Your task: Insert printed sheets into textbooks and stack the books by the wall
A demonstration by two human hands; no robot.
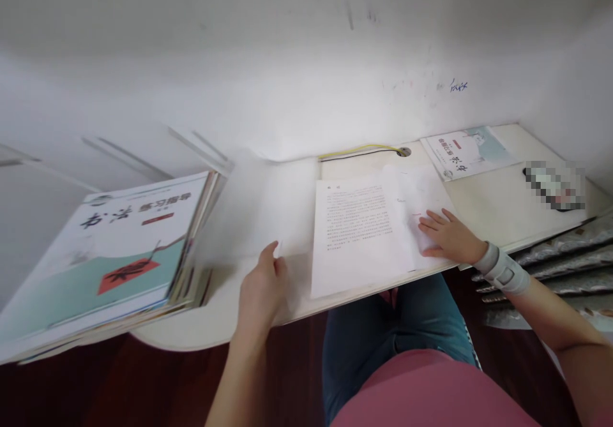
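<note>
A booklet lies spread at the desk's front edge, its printed page (pixel 354 235) facing up. My right hand (pixel 447 239) rests flat with fingers spread on the booklet's right-hand page (pixel 416 191), which is mostly blank. Left of the booklet, my left hand (pixel 262 286) has thumb and forefinger close together at a pale, blurred page (pixel 268 191). That page looks see-through from motion, and its edges are hard to make out. The other fingers of my left hand are curled and partly hidden.
A tall stack of booklets (pixel 129 242) stands at the left. Another booklet (pixel 469 149) lies at the back right, beside a phone (pixel 553 186) with a blurred-out screen. A yellow cable (pixel 364 148) runs to a hole (pixel 405 152). Wrapped packs (pixel 565 261) sit below the right edge.
</note>
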